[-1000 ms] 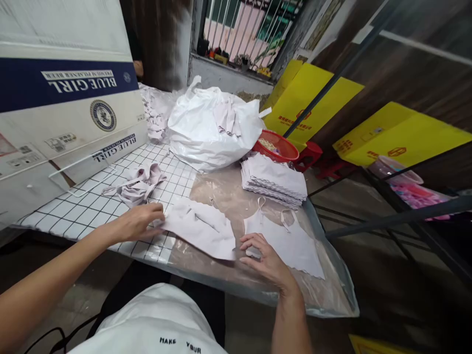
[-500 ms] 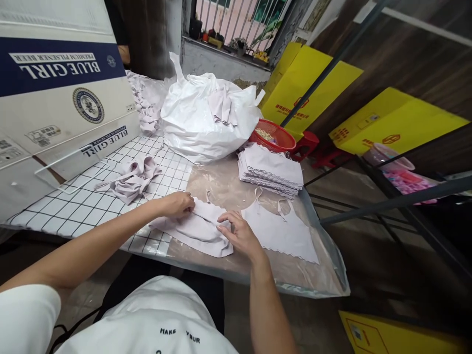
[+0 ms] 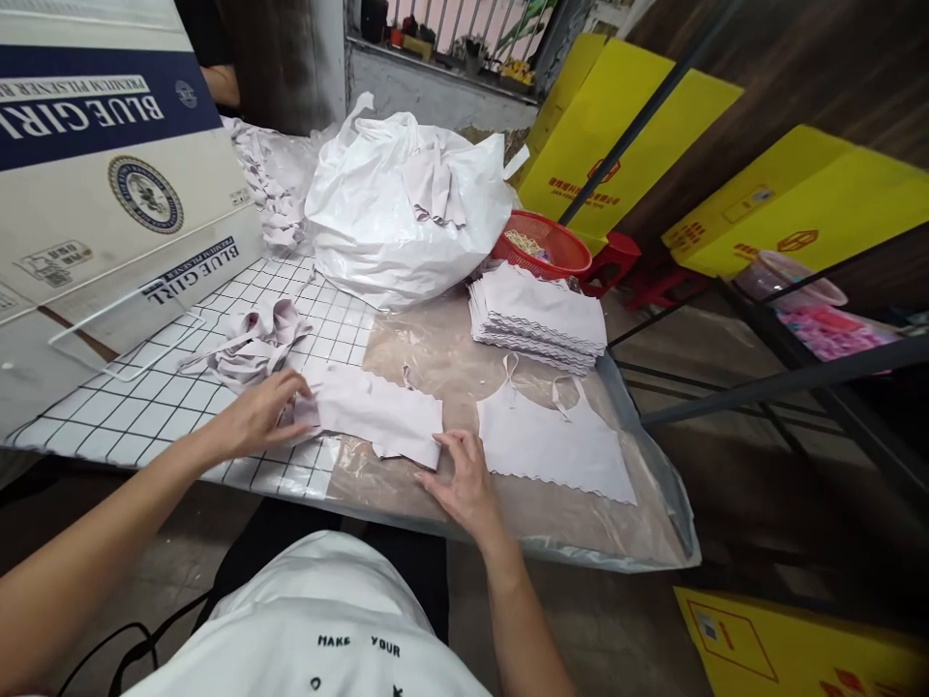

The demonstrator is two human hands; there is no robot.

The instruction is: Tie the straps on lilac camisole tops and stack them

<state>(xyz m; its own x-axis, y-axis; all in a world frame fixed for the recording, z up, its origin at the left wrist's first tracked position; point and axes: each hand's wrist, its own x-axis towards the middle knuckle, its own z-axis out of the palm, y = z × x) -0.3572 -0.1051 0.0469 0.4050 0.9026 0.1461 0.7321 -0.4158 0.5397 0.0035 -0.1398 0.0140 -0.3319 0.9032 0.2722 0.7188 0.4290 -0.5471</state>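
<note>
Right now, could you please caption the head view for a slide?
Left hand and right hand hold a folded pale garment flat beside a strapped top.

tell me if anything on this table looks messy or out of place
Only the crumpled heap of pale garments on the checked sheet looks untidy: straps tangled, unlike the neat stack and the flat camisole. The left hand pinches the folded garment; the right hand presses its corner.

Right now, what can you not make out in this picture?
Head view, white bag: most contents hidden by its plastic.
Head view, red basket: contents too small.
Head view, cardboard box: cut off by the left edge.
Head view, left hand: its fingers hide whether they pinch the folded garment.
</note>
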